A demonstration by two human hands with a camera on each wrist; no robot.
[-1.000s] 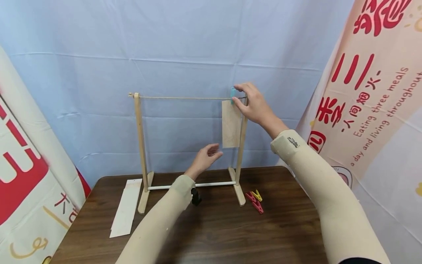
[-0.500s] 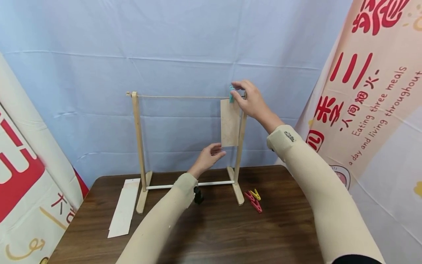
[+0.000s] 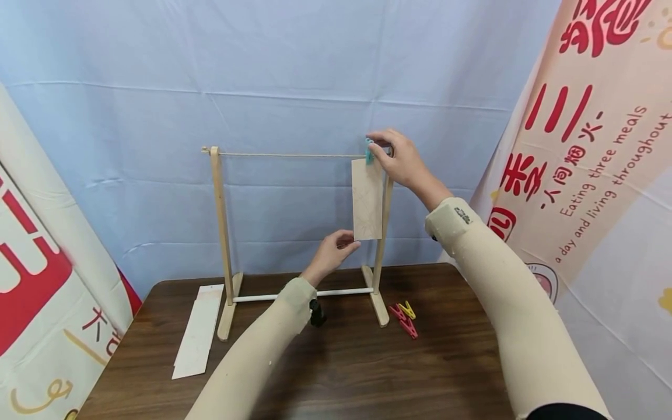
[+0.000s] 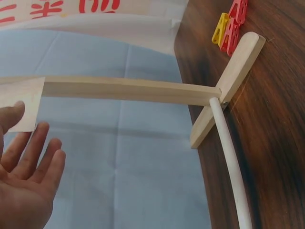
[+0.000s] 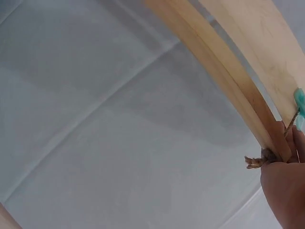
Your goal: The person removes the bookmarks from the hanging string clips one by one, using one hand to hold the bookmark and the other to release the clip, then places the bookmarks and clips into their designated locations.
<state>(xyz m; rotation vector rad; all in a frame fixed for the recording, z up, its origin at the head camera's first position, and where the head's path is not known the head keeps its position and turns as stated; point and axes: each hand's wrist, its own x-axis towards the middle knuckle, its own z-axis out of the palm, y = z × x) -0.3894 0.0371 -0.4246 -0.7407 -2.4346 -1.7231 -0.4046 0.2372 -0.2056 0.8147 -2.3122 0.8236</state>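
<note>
A thin pale wooden board (image 3: pixel 367 201) hangs upright from the string (image 3: pixel 289 155) near the stand's right post. At its top edge is a teal clothespin (image 3: pixel 369 151), which my right hand (image 3: pixel 401 157) pinches between thumb and fingers. In the right wrist view, the clothespin (image 5: pixel 300 102) shows at the right edge, beside the knotted string end. My left hand (image 3: pixel 332 254) pinches the board's lower left corner. The left wrist view has the left thumb (image 4: pixel 13 114) over the front of the board (image 4: pixel 31 100), several fingers spread below; the index finger is hidden.
The wooden stand (image 3: pixel 223 227) rises from the brown table (image 3: pixel 367 373), with a white rod (image 3: pixel 341 292) low between its feet. White boards (image 3: pixel 198 332) lie at the left. Red clothespins (image 3: pixel 408 326) and a yellow clothespin (image 3: pixel 406 310) lie right of the stand.
My left hand has shifted slightly right to the board's lower corner and now grips it. The board's lower end has swung a little toward me. The right hand stays at the teal clothespin.
</note>
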